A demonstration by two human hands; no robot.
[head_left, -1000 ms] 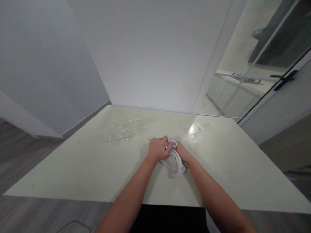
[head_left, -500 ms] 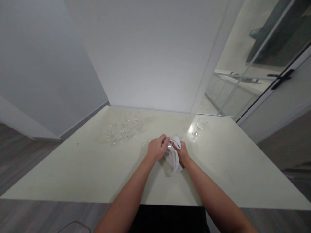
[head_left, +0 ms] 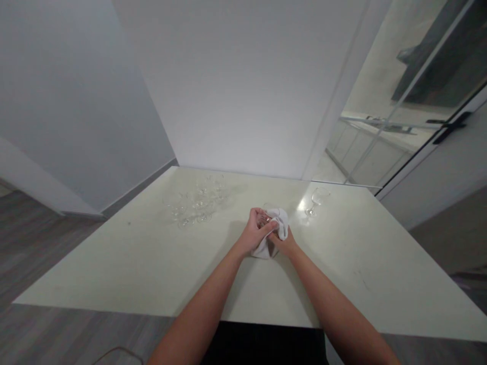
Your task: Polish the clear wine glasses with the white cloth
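Observation:
Over the table my left hand (head_left: 252, 232) is closed around a clear wine glass (head_left: 263, 219), whose shape is mostly hidden by my fingers. A white cloth (head_left: 282, 217) is wrapped against the glass, with a fold hanging below toward the tabletop. My right hand (head_left: 286, 244) grips the cloth from the right side, its fingers partly covered. Both hands are close together and nearly touching.
Several clear stemmed glasses (head_left: 202, 203) stand grouped at the back left of the pale table (head_left: 125, 263). One stemmed glass (head_left: 312, 205) stands alone at the back right. A white wall (head_left: 243, 101) rises behind the table, with a glass-paned door (head_left: 365, 137) at right.
The wine glass has been turned in my hands, and its rim side now points away under the cloth. My left hand has shifted right, closer to my right hand. The view has moved slightly.

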